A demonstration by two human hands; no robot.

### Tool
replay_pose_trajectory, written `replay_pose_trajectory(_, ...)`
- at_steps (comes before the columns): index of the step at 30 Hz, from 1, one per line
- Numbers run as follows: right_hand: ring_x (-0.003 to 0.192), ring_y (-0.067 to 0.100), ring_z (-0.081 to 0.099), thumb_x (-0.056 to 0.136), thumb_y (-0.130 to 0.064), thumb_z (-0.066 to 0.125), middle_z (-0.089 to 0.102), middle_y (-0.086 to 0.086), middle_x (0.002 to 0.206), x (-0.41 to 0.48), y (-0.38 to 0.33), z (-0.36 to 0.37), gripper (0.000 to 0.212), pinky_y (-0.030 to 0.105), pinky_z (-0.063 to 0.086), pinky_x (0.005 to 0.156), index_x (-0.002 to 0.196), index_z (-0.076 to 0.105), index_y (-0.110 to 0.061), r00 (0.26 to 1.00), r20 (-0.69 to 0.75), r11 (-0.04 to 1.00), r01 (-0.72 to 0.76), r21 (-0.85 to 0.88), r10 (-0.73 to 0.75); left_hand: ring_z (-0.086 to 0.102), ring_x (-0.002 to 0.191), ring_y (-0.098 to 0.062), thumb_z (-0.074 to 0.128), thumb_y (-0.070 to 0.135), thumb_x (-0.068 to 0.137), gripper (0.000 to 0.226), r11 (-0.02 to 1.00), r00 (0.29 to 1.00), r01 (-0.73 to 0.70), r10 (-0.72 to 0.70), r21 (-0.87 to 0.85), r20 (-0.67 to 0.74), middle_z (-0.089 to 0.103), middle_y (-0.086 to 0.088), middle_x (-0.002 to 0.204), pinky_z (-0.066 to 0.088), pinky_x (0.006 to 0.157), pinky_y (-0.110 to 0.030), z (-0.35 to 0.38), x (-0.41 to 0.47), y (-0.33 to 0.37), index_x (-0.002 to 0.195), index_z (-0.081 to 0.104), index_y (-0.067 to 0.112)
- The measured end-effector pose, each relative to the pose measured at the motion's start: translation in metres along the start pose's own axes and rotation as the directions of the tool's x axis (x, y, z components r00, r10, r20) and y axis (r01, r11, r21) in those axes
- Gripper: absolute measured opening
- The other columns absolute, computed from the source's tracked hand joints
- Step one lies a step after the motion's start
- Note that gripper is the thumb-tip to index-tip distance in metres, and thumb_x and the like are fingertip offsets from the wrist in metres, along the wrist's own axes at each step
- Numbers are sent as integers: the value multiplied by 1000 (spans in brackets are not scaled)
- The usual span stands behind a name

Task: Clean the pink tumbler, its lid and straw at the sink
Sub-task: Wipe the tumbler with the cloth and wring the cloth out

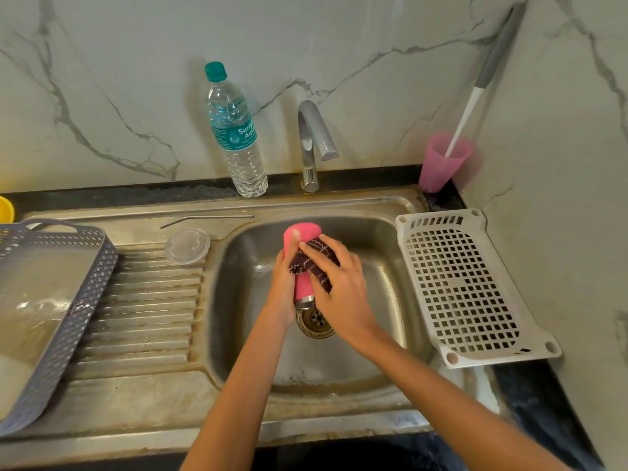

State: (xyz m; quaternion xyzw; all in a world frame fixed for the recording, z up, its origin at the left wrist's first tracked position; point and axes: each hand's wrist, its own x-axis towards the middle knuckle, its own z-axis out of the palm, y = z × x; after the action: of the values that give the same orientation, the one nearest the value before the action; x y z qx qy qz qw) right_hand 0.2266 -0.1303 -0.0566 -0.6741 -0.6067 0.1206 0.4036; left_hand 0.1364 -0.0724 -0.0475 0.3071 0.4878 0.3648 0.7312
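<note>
**Hands on the tumbler, over the basin**

Left hand has the tumbler wrapped from the left side, thumb lying up near its pink far end. Right hand comes in from the other side, fingers laid over a dark cloth and holding it tight against the tumbler's body. The tumbler is tilted, its metal end pointing down, right above the drain in the sink.

Over on the draining board to the left, the clear lid lies flat, and just behind it the metal straw lies along the sink's back ledge. Neither is touched.

At the back: a water bottle stands upright beside the tap. In the right corner a pink cup holds a long-handled brush leaning on the wall. A white rack sits on the surface right of the basin; a grey basket fills the left edge.
</note>
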Motion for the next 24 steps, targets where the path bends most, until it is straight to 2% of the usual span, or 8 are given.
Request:
replay_pose_trajectory(2,119,17,42,90,-13,60,45,-6,140,13,0,-2,49,29,38,104,133,55,-35,1000,26,998,3,61,-4,71,96,-27,55,55,91,56,999,1000,5,-5,-46,2,69,-16,115,59,69,-35,-1,1,0,129,57,14)
replay_pose_trajectory(4,120,13,45,92,-14,58,47,-7,137,31,4,-6,44,30,39,106,131,57,-33,999,33,980,-44,192,38,73,85,-23,50,49,96,42,994,994,51,-41,-96,99,73,-12,101,60,66,-34,-1,-1,1,119,61,16)
replay_pose_trajectory(8,116,9,52,96,-27,57,53,-9,123,55,4,-14,35,37,45,104,131,56,-24,941,156,815,-338,471,300,70,94,-28,54,55,91,52,960,981,130,-87,-248,175,72,-14,104,58,76,-44,-3,-5,3,126,56,17)
replay_pose_trajectory(10,116,6,52,96,-28,57,54,-8,125,50,3,-15,35,31,45,104,131,55,-25,946,161,832,-325,449,283,69,95,-30,54,56,90,55,936,977,144,-82,-321,198,71,-15,106,58,76,-46,-5,-4,3,126,56,15)
replay_pose_trajectory(13,118,-1,46,96,-19,57,51,-7,133,28,3,-19,37,7,34,100,130,58,-32,982,146,926,-166,338,123,70,89,-29,53,54,91,52,895,972,186,-107,-405,211,71,-15,101,59,71,-42,-7,-1,-1,122,58,13)
replay_pose_trajectory(18,124,11,43,93,-19,59,47,-9,137,15,1,-17,40,21,31,106,130,59,-33,993,112,988,-43,151,26,70,90,-28,51,53,91,54,882,955,234,-130,-409,267,69,-16,102,60,73,-39,-8,0,-3,122,59,10)
replay_pose_trajectory(21,122,9,44,94,-19,58,49,-7,134,41,2,-18,37,24,34,105,130,59,-29,992,111,961,-87,262,59,69,92,-27,52,49,91,47,904,955,186,-75,-385,286,69,-15,106,59,75,-40,-6,-2,-2,123,58,14)
replay_pose_trajectory(24,119,6,47,96,-21,57,53,-4,132,61,-2,-18,36,27,38,105,132,57,-24,968,179,888,-235,396,176,69,87,-27,51,50,91,47,904,969,151,-56,-400,239,70,-14,103,59,67,-40,-10,0,0,122,58,15)
